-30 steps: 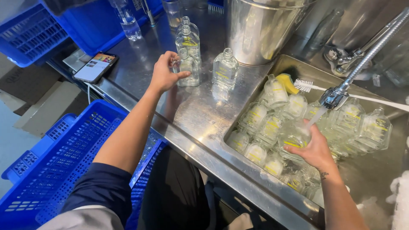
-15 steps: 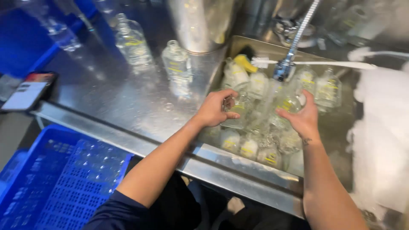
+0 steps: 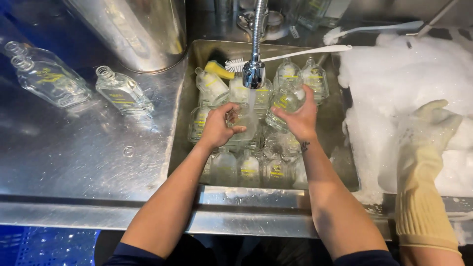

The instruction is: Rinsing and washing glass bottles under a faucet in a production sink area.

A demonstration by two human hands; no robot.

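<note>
The left hand point(image 3: 217, 127) has its grip curled around a small clear glass bottle point(image 3: 241, 118), held right under the thin stream from the chrome tap point(image 3: 254, 74). The right hand point(image 3: 298, 118) has its grip wrapped round a second bottle point(image 3: 287, 101) of the same flat, square-shouldered shape, tilted, just beside the stream. Both bottles are wet, see-through glass with yellow print.

Both hands are over the middle of a steel sink point(image 3: 187, 98), whose floor is packed with more such bottles, most lying down. At the sink's back edge lie a yellow sponge point(image 3: 217, 70) and a white brush point(image 3: 295, 53) with a long thin handle and stiff bristles.

On the brushed steel desk point(image 3: 74, 157) left of the sink, one empty bottle point(image 3: 123, 92) lies near the sink's rim, and two more point(image 3: 47, 79) lie toward the far left corner. A big round steel pot point(image 3: 133, 29) stands at the back.

To the right, thick white foam point(image 3: 394, 88) fills a second basin, where another person's ribbed cream rubber glove point(image 3: 423, 162) rests.
</note>
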